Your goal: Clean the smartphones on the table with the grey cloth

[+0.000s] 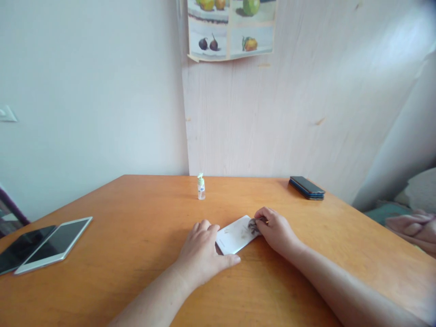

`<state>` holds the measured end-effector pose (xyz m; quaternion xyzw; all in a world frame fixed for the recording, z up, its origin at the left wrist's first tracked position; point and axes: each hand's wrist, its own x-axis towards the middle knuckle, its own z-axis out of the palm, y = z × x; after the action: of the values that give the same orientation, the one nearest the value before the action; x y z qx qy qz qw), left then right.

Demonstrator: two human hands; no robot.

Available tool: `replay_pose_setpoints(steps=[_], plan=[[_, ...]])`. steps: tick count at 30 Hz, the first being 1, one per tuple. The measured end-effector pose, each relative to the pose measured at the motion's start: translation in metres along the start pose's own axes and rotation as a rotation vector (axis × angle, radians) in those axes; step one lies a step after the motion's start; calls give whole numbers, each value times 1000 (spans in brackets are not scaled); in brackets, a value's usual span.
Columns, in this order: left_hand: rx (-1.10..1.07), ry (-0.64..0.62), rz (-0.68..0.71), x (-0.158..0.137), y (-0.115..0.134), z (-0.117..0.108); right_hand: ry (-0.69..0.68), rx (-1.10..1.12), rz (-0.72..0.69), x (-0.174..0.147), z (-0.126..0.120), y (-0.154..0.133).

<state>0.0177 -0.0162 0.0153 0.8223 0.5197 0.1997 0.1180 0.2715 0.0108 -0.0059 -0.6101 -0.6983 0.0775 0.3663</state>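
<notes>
A white phone [235, 236] lies flat on the wooden table, with grey smudges on its upward face. My left hand [201, 250] grips its near left end, the thumb along the near side and the fingers on the far side. In my right hand [276, 229] is a bunched grey cloth [252, 225], pinched between the fingers and pressed on the right end of the phone. Part of the cloth is hidden under the fingers. Beyond the phone stands a small clear pump bottle [201, 188] with a pale green top.
On the left lie a white tablet [57, 245] and a dark tablet [27, 247], partly overlapping. Several stacked dark phones [306, 187] sit near the table's back right corner. A wall with a fruit picture [233, 32] rises behind the table [143, 200].
</notes>
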Motion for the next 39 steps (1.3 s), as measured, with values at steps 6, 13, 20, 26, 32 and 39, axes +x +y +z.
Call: replay_pose_setpoints(steps=[6,13,20,26,32,39], plan=[[-74,-14,-16,0,-4,-1,-13,-74,-48,-7,-15,-12],[-87,-19,15,2,-6,-2,-419,-246,-194,-23,-25,-22],[-88,-4,27,3,-2,-1,-534,-347,-254,-36,-22,-41],[-110,31,51,3,-1,0,-687,-221,-412,-45,-21,-65],[-144,6,20,4,-1,3,-436,-410,-167,-25,-13,-22],[-126,32,67,4,-2,4,-700,-196,-395,-44,-10,-72]])
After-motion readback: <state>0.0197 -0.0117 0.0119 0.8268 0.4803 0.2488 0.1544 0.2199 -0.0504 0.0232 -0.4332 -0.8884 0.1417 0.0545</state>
